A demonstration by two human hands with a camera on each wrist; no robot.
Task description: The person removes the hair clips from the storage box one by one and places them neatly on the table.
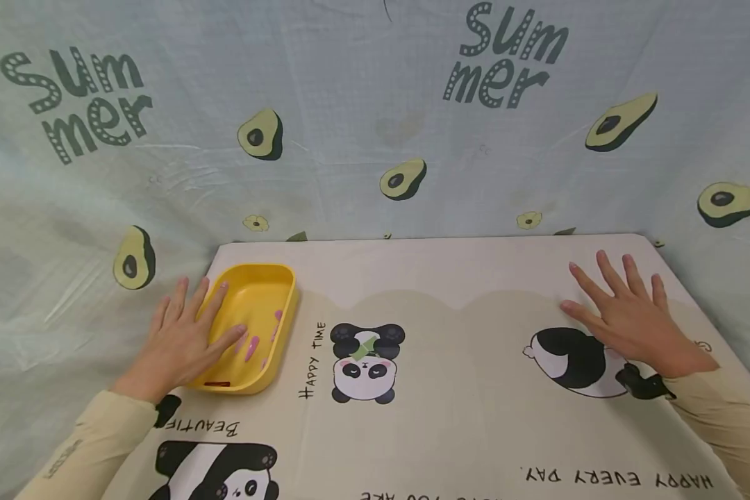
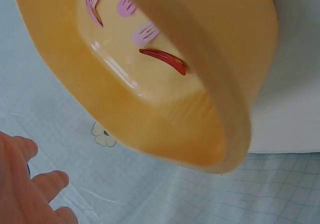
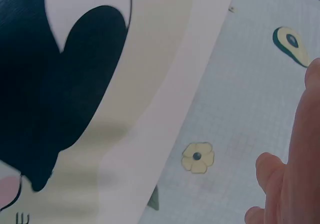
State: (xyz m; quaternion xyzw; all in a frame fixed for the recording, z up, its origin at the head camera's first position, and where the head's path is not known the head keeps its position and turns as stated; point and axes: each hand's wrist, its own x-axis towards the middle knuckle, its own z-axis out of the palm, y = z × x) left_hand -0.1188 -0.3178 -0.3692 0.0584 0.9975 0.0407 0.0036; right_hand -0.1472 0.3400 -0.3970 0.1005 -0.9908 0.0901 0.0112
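Observation:
My left hand (image 1: 184, 340), fingers spread straight, is over the left side of a yellow tray (image 1: 264, 380); whether it touches the rim I cannot tell. Inside the tray lie several pink snap hair clips (image 1: 252, 348) and a red hair clip (image 1: 217, 384). The left wrist view shows the red clip (image 2: 164, 59) near the pink ones (image 2: 146, 32), with my left fingertips (image 2: 52, 181) outside the tray wall. Over at the right side of the table, my right hand (image 1: 637, 323) has its fingers fanned out and holds nothing. It is above a printed panda.
The table (image 1: 450, 347) wears a cream cover printed with pandas and lettering. Behind it and at the sides hangs a pale cloth (image 1: 337, 83) with avocado prints. The table's far edge runs just behind the tray.

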